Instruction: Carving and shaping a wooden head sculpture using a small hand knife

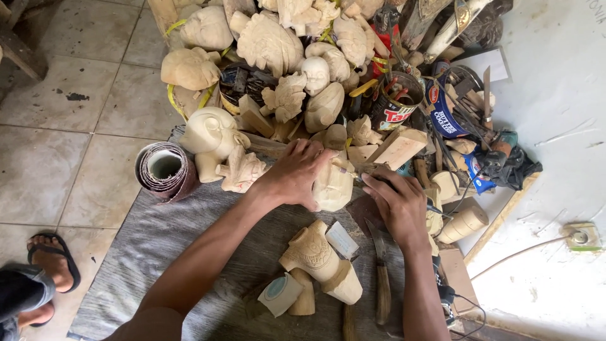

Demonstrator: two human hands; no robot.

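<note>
Resting on a grey mat (158,252) spread over a tiled floor, a pale wooden head carving (333,186) is steadied under the left hand (297,173), whose fingers are draped over its top. The right hand (399,205) is closed against the carving's right side on what appears to be a dark scrap of abrasive sheet (363,211); the grip itself is partly hidden.

Items catalogued nearby:
- one relief-carved wooden piece (319,256), lying on the mat just in front of the hands, unpainted;
- one knife with wooden handle (381,278), laid beside it, untouched;
- one roll of sandpaper (165,169), standing at the mat's far-left corner;
- one heap of unfinished figures and masks (271,50), piled beyond the hands, all bare wood;
- one tin of tools (398,101), set among the heap;
- one sandalled foot (53,262), at the lower left edge.

Progress, as judged: the held carving is already shaped, with its surface bare and pale; smoothing is taken to be under way. No piece in view is seen painted or varnished, so finishing is judged outstanding.
</note>
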